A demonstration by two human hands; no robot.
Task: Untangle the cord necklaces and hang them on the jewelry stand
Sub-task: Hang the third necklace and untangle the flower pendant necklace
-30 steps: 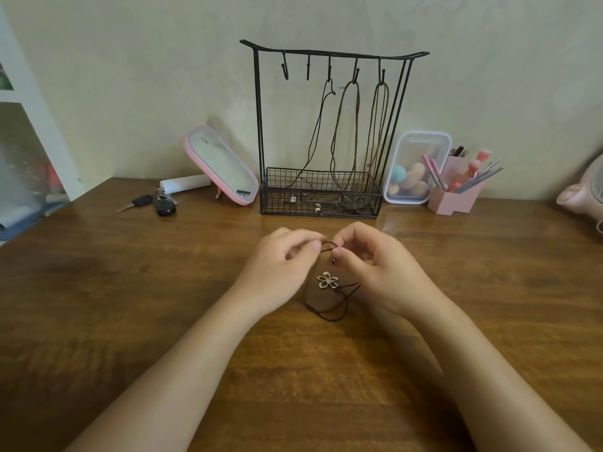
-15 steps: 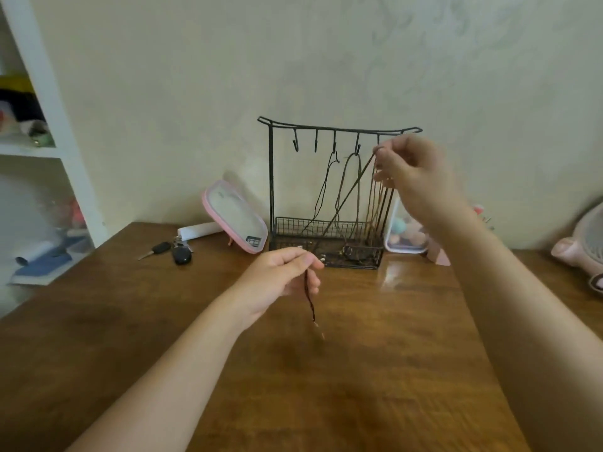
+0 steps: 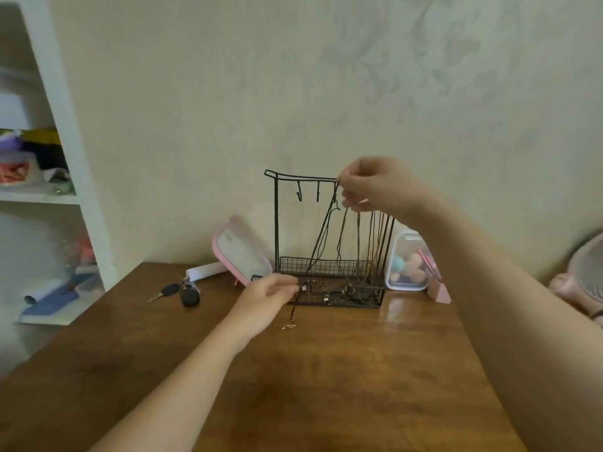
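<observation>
White shelf unit (image 3: 65, 177) at far left, holding blurred coloured items. On the wooden table (image 3: 326, 386): car keys (image 3: 182, 293), then a pink-rimmed mirror (image 3: 239, 254) leaning back against the wall. Left hand (image 3: 269, 300) low, just in front of the stand's basket, fingers pinched together on the lower end of a dark cord necklace (image 3: 321, 238); a short tail hangs below the pinch, ending in a small metal clasp just above the tabletop. The cord is thin, dark brown to black, and runs taut on a diagonal up to the right. Black wire jewelry stand (image 3: 276, 223) stands at the wall, two bare hooks at left of its top bar, several brownish cords hanging straight into the mesh basket. Right hand (image 3: 372, 187) raised at the top bar, fingertips closed on the cord's upper end. Right of stand: clear tub (image 3: 406, 262) of pastel sponges, pink holder (image 3: 439, 288), pink fan (image 3: 584, 282) at the edge.
</observation>
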